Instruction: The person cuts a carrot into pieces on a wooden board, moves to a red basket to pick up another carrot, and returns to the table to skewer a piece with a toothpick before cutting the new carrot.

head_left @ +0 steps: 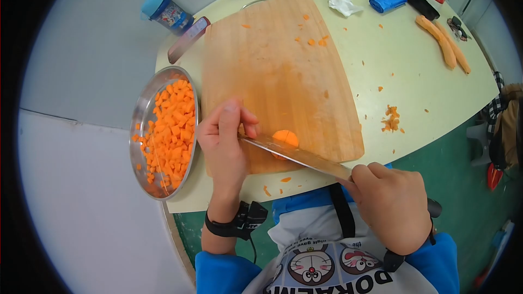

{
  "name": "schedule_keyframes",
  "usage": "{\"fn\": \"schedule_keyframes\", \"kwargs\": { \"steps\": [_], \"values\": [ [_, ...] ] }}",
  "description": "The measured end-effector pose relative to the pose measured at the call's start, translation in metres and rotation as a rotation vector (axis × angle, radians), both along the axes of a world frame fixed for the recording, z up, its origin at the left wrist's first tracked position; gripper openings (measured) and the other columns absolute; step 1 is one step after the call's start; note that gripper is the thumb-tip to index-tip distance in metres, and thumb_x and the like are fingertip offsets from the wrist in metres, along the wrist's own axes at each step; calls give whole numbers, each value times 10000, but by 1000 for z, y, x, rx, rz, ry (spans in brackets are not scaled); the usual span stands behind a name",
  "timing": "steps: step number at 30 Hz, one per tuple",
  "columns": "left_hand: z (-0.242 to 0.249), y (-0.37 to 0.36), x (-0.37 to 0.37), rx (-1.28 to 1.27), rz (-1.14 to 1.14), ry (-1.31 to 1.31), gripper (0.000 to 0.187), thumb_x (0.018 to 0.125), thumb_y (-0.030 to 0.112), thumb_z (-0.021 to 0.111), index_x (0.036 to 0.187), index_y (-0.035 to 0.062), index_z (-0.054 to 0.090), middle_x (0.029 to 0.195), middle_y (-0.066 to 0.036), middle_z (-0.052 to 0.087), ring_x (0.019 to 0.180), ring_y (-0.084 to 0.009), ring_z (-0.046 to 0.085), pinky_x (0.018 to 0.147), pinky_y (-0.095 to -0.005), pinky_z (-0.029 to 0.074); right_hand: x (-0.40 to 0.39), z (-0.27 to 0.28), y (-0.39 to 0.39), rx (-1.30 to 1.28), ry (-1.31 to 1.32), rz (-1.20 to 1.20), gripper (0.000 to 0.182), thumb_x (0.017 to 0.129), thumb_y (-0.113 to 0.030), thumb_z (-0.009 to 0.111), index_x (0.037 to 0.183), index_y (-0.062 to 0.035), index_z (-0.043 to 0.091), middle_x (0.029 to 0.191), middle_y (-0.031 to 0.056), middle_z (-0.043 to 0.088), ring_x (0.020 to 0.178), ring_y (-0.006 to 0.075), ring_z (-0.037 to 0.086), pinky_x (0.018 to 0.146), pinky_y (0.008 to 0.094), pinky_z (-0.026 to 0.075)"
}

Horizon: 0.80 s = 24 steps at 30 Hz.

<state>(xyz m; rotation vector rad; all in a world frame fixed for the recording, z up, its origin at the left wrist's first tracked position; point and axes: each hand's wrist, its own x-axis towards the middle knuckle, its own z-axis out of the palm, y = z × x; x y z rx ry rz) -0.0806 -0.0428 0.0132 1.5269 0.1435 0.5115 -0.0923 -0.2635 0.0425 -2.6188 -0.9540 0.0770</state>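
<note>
Knife (297, 155) halves carrot (285, 138) near board edge (305, 163)

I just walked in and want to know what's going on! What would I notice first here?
First, the bright orange: a metal bowl heaped with diced carrot at the table's left edge. In the middle, on the wooden cutting board, the left hand steadies a carrot piece while the right hand holds a knife across it. Two whole carrots lie far right.
</note>
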Motion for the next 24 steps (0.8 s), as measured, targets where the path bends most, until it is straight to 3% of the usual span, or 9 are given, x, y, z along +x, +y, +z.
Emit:
{"fn": "schedule_keyframes", "kwargs": {
  "steps": [7, 9, 19, 22, 24],
  "values": [
    [0, 3, 0, 56, -33, -7, 342, 912, 223, 463, 668, -4, 536, 605, -40, 520, 532, -79, 464, 505, -205, 358, 2, 3, 3, -38, 1, 25, 146, 622, -64, 586, 694, -69, 460, 565, 37, 482, 455, 164, 549, 375, 289, 408],
    [3, -1, 1, 78, 20, 42, 359, 928, 206, 422, 620, 26, 461, 529, -41, 400, 529, -135, 436, 509, -229, 328, 3, 3, 4, -39, 5, 30, 145, 621, -63, 584, 695, -66, 460, 563, 38, 481, 454, 165, 549, 376, 288, 409],
    [-1, 3, 0, 57, 8, 47, 343, 923, 196, 429, 629, 24, 459, 535, -42, 414, 509, -129, 423, 492, -224, 326, 5, 3, 6, -63, 21, 26, 125, 626, -65, 577, 687, -59, 468, 576, 47, 496, 463, 179, 562, 385, 291, 418],
    [-1, 3, 1, 68, -9, 67, 290, 922, 187, 421, 733, -7, 525, 539, -39, 426, 501, -109, 416, 488, -216, 330, 7, 4, 6, -70, 30, 32, 120, 625, -60, 573, 691, -56, 473, 581, 49, 494, 465, 185, 563, 386, 297, 419],
    [3, 2, 3, 33, 6, 161, 244, 895, 136, 401, 960, -54, 540, 538, -34, 432, 499, -87, 411, 488, -204, 337, 9, 6, 6, -72, 36, 37, 118, 624, -57, 571, 693, -54, 475, 586, 51, 494, 467, 189, 563, 386, 301, 419]
  ]
}}
